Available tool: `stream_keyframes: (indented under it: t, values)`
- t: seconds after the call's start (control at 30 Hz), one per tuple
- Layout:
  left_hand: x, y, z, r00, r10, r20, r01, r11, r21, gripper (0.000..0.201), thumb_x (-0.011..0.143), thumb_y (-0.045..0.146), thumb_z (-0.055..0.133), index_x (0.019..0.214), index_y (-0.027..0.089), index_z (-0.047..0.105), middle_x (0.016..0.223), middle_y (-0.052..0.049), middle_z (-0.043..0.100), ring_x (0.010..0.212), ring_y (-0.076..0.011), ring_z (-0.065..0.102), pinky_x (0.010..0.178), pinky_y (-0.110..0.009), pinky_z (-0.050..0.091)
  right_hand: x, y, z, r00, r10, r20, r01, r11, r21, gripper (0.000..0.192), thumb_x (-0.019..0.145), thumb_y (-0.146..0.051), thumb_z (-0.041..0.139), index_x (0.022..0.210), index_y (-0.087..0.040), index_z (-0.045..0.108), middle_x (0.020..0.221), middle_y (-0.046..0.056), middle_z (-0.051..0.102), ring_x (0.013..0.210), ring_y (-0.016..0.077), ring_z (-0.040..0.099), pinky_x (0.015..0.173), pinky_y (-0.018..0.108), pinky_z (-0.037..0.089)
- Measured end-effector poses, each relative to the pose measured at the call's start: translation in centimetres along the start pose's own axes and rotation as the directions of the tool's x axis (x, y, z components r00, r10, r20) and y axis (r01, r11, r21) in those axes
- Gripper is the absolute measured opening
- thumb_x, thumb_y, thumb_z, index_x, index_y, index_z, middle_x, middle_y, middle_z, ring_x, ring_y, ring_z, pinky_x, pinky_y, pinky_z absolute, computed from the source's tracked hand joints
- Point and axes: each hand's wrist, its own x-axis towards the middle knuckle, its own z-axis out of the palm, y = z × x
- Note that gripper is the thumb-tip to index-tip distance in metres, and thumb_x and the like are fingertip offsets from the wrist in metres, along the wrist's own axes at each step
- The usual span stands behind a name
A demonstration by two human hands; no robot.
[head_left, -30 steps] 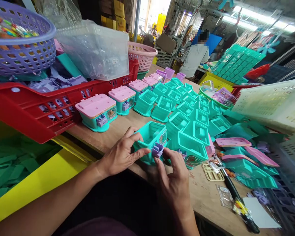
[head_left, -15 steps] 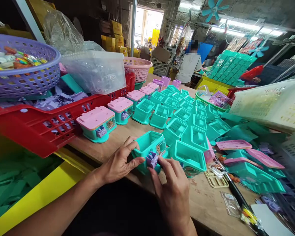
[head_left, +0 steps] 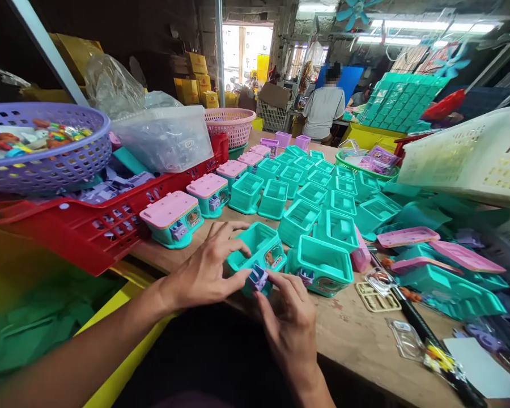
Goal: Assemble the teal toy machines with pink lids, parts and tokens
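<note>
Workbench [head_left: 357, 340] of bare wood, crowded with teal plastic housings; a person works at a far table.

Head view: left hand [head_left: 206, 272] grips the teal housing [head_left: 259, 252] at the bench's near edge, fingers curled over its rim and thumb on its front. Right hand [head_left: 291, 320] pinches the purple part [head_left: 258, 277] against that housing's front face. Compared with a second ago, the purple part sits lower and closer in, apparently nearer seated. Finished pink-lidded unit [head_left: 172, 218] stands left of the housing; red crate [head_left: 80, 226] beyond it.
</note>
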Motion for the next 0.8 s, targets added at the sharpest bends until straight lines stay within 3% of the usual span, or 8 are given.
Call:
stream_keyframes:
  t: [0.1, 0.27, 0.57, 0.8]
  values:
    - [-0.5, 1.7, 0.5, 0.998, 0.038, 0.045, -0.043, 0.994, 0.105, 0.011, 0.082, 0.024, 0.061, 0.091, 0.018, 0.061, 0.117, -0.009, 0.055, 0.115, -0.025, 0.047, 0.102, -0.041, 0.041, -1.6, 0.4, 0.3, 0.999, 0.035, 0.038, -0.035, 0.999, 0.0, 0.032, 0.088, -0.019, 0.065, 0.119, -0.022, 0.059, 0.1, 0.005, 0.066, 0.091, 0.0194, 0.058, 0.078, 0.034, 0.049]
    - [-1.0, 2.6, 1.2, 0.993, -0.023, 0.113, -0.003, 0.975, 0.223, 0.01, 0.084, 0.025, 0.057, 0.085, 0.016, 0.06, 0.108, -0.01, 0.056, 0.108, -0.0268, 0.047, 0.096, -0.045, 0.043, -2.8, 0.5, 0.6, 0.997, 0.032, 0.071, -0.027, 0.998, -0.064, 0.028, 0.087, -0.021, 0.067, 0.114, -0.02, 0.059, 0.093, 0.004, 0.066, 0.085, 0.0197, 0.056, 0.075, 0.034, 0.047]
    - [1.0, 3.3, 0.0, 0.949, -0.161, 0.271, 0.072, 0.948, 0.31, 0.017, 0.082, 0.031, 0.062, 0.07, 0.018, 0.061, 0.085, -0.007, 0.062, 0.098, -0.0273, 0.051, 0.083, -0.042, 0.047, -2.7, 0.3, 0.7, 0.998, -0.026, 0.052, 0.03, 0.997, -0.077, 0.028, 0.085, -0.014, 0.066, 0.113, -0.017, 0.06, 0.094, 0.006, 0.066, 0.088, 0.0197, 0.057, 0.079, 0.036, 0.047]
    - [2.2, 4.3, -0.4, 0.907, -0.227, 0.355, 0.089, 0.927, 0.365, 0.018, 0.079, 0.028, 0.063, 0.065, 0.017, 0.061, 0.083, -0.009, 0.066, 0.098, -0.0304, 0.053, 0.08, -0.046, 0.047, -2.7, 0.4, 0.7, 0.997, -0.067, 0.036, 0.07, 0.994, -0.089, 0.033, 0.084, -0.013, 0.067, 0.116, -0.016, 0.059, 0.095, 0.007, 0.067, 0.09, 0.0205, 0.058, 0.08, 0.037, 0.046]
